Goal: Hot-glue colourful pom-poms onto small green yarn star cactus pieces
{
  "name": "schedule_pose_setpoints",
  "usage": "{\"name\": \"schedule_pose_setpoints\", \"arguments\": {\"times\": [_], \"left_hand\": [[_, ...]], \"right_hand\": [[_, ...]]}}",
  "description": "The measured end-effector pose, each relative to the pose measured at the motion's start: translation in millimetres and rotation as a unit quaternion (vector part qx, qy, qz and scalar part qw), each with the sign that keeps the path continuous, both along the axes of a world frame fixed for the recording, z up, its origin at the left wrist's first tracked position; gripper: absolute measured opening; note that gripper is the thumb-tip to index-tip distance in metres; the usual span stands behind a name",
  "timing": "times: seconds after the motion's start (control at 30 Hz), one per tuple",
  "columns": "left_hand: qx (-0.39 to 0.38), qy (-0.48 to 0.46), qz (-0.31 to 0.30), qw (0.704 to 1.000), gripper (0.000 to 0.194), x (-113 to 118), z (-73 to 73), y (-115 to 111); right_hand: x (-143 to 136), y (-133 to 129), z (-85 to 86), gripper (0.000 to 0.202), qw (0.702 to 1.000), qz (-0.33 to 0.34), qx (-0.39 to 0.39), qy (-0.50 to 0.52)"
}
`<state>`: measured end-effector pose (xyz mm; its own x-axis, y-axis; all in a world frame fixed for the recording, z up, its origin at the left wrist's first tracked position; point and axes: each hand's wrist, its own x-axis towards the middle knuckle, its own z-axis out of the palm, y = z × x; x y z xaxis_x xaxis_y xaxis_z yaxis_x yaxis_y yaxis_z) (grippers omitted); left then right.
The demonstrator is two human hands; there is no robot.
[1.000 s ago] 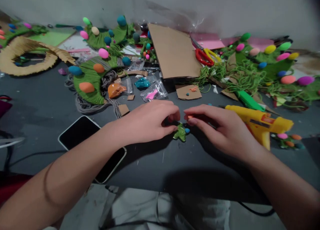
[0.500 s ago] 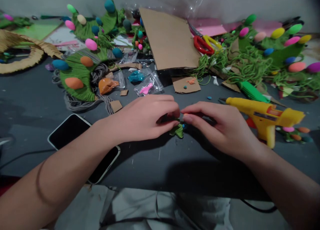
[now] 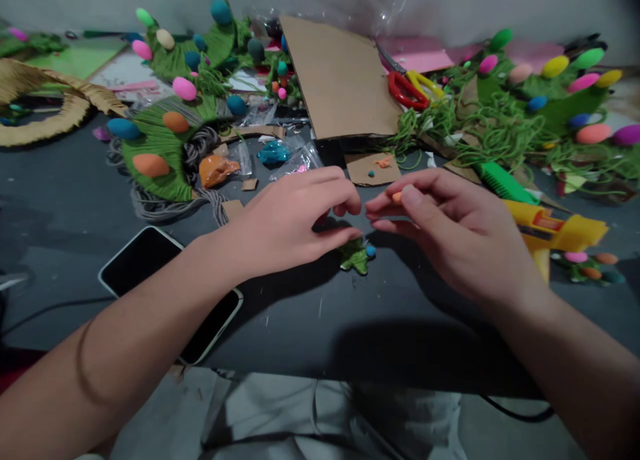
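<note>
My right hand [image 3: 455, 233] pinches a small orange clay piece [image 3: 397, 197] between thumb and fingers, just above the table. Its other fingertips point left towards my left hand [image 3: 295, 223]. That left hand is curled, with a gap between the thumb and the bent fingers, and nothing shows in the gap. Below its thumb lies a small green star-like piece [image 3: 356, 257], partly covered by the thumb. I cannot tell whether the thumb touches it. A blue clay ball [image 3: 371, 251] sits at the right edge of the green piece.
A phone [image 3: 143, 260] lies under my left forearm. Behind my right hand is a yellow glue gun [image 3: 580, 232]. Further back are a cardboard sheet [image 3: 340, 80], red and yellow-handled scissors [image 3: 407, 90], green yarn [image 3: 495, 130], bagged clay [image 3: 217, 171] and yarn-wrapped pieces with coloured eggs [image 3: 160, 143].
My right hand has moved up and right, away from the green piece, with the orange clay piece in its fingers. The blue ball shows more fully. My left hand has barely shifted.
</note>
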<state>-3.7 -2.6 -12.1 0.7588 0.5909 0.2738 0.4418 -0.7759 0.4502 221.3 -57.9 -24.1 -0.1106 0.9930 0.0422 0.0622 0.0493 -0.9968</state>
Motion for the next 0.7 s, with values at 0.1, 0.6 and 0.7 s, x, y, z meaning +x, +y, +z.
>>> {"name": "schedule_pose_setpoints", "arguments": {"times": [0.1,0.6,0.7], "left_hand": [[0.0,0.003,0.009,1.0,0.013,-0.8,-0.4,1.0],[0.006,-0.006,0.002,1.0,0.014,-1.0,-0.8,1.2],[0.004,-0.002,0.006,1.0,0.013,-1.4,-0.6,1.3]], "right_hand": [[1.5,-1.4,2.1,0.018,1.0,-0.004,-0.001,-0.013],[-1.8,-3.4,3.0,0.013,0.992,-0.028,0.054,-0.107],[-1.0,-3.4,1.8,0.023,0.993,-0.013,0.054,-0.104]]}}
